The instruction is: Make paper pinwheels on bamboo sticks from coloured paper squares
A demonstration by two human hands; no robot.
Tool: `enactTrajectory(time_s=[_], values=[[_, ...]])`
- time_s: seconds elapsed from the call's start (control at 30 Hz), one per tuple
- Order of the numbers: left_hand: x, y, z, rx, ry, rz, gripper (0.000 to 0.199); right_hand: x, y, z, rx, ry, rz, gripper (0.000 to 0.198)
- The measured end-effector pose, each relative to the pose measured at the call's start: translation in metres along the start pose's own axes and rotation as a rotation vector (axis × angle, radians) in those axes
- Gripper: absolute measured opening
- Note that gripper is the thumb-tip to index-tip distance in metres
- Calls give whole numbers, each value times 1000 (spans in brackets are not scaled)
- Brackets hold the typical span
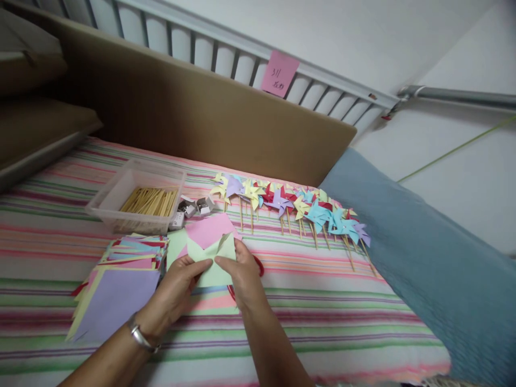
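Pale green paper square is up in both my hands, over the striped cloth, in front of a pink paper sheet. My left hand pinches it at the left, thumb on the face and fingers curled under. My right hand grips the other side the same way, and the two thumb tips nearly meet at the middle. The paper's upper edge stands in folded points with a dip between them. Just beside my right hand shows a red loop, mostly hidden. Near my left forearm, which wears a silver bracelet, lies a stack of coloured paper with a purple sheet on top. Beyond it sits a clear plastic box holding wooden sticks, with small open cartons next to it. Further right, paper pinwheels on sticks lie in a crowded row.
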State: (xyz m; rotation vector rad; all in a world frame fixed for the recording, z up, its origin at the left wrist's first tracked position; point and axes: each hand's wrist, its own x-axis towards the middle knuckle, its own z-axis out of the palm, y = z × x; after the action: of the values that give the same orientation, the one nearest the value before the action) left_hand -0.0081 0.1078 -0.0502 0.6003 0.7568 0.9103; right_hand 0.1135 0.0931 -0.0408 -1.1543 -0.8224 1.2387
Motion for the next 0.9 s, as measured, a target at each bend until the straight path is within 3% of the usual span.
enactTrajectory(time_s=[0.2,0.4,0.5,0.67,0.9], values=[[3,14,-9,88,129,40,11,-3,-2,-2,-189,32,12,48],[6,42,-27,136,188,45,15,-9,-6,-10,-695,-54,-457,32],[4,47,-28,147,195,41,15,-13,-7,-7,-846,-108,-580,29],[3,45,-23,149,176,14,13,-12,-8,-3,-902,-137,-588,21],[6,30,-22,220,133,6,13,-11,-7,-2,-795,-112,-407,9]])
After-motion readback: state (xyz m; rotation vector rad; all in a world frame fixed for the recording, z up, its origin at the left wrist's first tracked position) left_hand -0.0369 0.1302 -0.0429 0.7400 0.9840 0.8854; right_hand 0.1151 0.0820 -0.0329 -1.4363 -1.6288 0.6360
